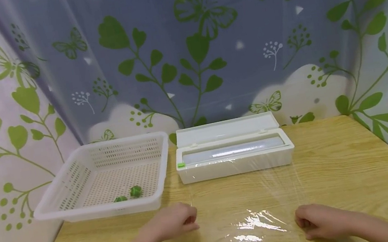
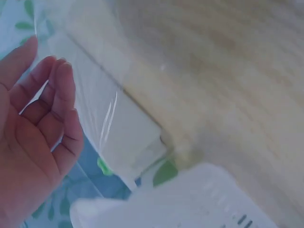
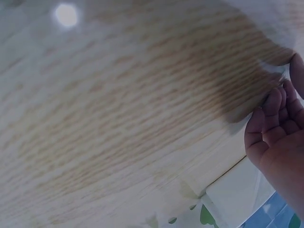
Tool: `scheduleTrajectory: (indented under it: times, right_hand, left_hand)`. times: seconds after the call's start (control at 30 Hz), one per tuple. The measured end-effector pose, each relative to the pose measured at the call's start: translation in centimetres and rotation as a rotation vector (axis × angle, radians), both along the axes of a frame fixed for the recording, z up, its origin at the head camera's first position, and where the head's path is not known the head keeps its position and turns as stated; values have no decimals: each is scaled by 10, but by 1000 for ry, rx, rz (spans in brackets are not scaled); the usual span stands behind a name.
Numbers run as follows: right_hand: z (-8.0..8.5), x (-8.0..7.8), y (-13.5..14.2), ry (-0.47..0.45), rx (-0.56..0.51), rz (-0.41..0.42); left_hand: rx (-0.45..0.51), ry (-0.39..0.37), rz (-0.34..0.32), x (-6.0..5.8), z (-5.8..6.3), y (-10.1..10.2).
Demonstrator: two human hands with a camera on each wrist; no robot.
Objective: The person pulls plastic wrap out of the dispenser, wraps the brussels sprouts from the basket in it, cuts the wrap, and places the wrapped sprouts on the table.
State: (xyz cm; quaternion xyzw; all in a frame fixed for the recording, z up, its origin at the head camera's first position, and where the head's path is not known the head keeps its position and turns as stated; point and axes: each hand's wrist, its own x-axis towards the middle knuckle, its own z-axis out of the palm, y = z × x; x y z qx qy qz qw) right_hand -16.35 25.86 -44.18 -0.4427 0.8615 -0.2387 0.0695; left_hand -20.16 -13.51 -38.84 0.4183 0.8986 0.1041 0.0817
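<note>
A sheet of clear cling film (image 1: 255, 219) stretches toward me from a white cling film dispenser (image 1: 235, 168), with bright glare on its near part. My left hand (image 1: 177, 221) holds the film's left edge with curled fingers, just right of the basket. At the opposite edge, my right hand (image 1: 318, 222) pinches the film between thumb and fingers. In the right wrist view, the fingertips (image 3: 287, 88) meet at the film's corner. The dispenser's lid (image 1: 227, 128) stands raised at the back, and the film roll (image 1: 233, 150) shows inside. A green tab (image 1: 181, 165) sits at its left end.
To the left, a white plastic basket (image 1: 124, 210) stands on the wooden table (image 1: 337, 157), holding small green items (image 1: 135, 190). A patterned curtain (image 1: 168, 57) with leaves and butterflies hangs behind and along both sides.
</note>
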Motion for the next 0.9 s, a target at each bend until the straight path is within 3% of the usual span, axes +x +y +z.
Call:
scheduleTrajectory:
  times: [0.13,0.47,0.7,0.9]
  right_hand:
    - [1,-2,-1,-11,16,2]
    - [1,-5,-1,-13,52,7]
    - [3,-4,-3,1,48,13]
    - [2,-5,-4,-8,51,12]
  left_hand:
    - [111,-27,23,-6,11,-6]
    - [274,166,95,-9,29,-24]
    - [411,164,226,-20,43,-46]
    - [453,188,330,-29,42,-70]
